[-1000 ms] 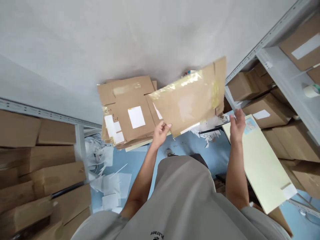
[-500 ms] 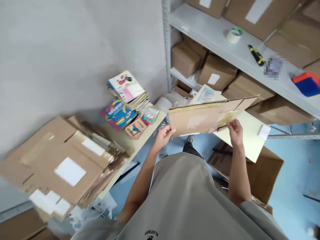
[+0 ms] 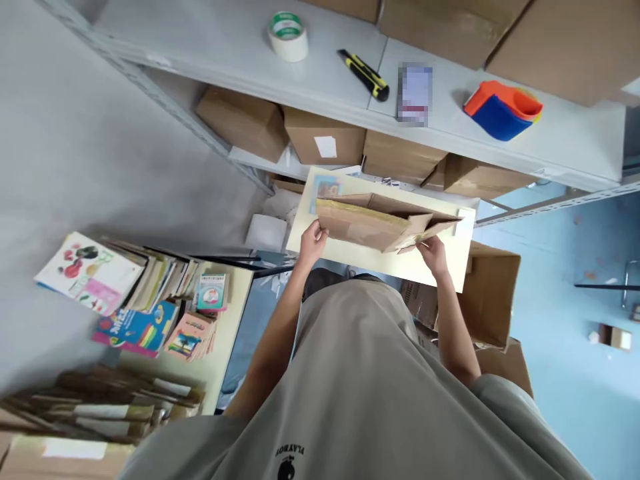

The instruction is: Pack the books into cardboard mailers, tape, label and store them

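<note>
I hold a flattened brown cardboard box (image 3: pixel 373 223) with shiny tape on it, level above a pale yellow board (image 3: pixel 380 257). My left hand (image 3: pixel 313 241) grips the box's left edge. My right hand (image 3: pixel 434 253) grips its right lower flap, which hangs partly unfolded. The box is seen almost edge-on, in front of the lower shelf.
A grey metal shelf (image 3: pixel 320 80) holds a tape roll (image 3: pixel 287 35), a yellow-black utility knife (image 3: pixel 364 75) and an orange-blue scoop (image 3: pixel 503 110), with brown boxes (image 3: pixel 327 139) below. Children's books (image 3: pixel 135 300) and flattened cartons (image 3: pixel 90 407) lie left. An open carton (image 3: pixel 493 293) stands right.
My view has swung right from the carton stack to the shelf. Both hands carried the flattened box along and tipped it from upright to nearly level over the yellow board.
</note>
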`<state>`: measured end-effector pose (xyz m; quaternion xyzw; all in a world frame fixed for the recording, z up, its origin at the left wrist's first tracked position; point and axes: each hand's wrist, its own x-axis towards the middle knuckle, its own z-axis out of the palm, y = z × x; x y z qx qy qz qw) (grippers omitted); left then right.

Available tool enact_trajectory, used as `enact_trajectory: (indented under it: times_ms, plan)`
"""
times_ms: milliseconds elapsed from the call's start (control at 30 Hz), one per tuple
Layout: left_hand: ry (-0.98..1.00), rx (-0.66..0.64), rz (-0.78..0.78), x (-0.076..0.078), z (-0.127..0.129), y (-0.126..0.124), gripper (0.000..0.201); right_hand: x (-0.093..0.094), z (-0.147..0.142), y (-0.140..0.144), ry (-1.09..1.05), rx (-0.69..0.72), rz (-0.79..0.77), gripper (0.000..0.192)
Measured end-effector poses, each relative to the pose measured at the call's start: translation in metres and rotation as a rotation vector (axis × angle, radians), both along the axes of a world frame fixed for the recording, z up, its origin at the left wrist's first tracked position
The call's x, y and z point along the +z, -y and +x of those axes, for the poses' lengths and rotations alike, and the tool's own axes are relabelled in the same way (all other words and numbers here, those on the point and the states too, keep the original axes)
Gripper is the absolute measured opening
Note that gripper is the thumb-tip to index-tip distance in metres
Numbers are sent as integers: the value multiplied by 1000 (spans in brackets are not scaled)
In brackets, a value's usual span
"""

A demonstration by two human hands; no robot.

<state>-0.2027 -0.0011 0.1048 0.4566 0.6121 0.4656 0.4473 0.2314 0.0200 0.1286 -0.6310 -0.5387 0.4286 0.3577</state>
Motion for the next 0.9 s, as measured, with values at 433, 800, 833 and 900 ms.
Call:
enact_trajectory:
  times_ms: [433, 800, 833, 900]
  plan:
    - [82, -146, -53, 2, 44, -39, 45, -1, -14, 26, -189, -65, -277, 78]
    - [16, -378, -135, 42, 30, -75, 84, 51, -40, 22, -203, -73, -300, 100]
    - [-18, -383, -130, 45, 30, -74, 84, 52, -40, 17, -188, -73, -276, 102]
    - [-69, -377, -130, 46, 32, -70, 80, 51, -40, 9, -170, -91, -231, 105]
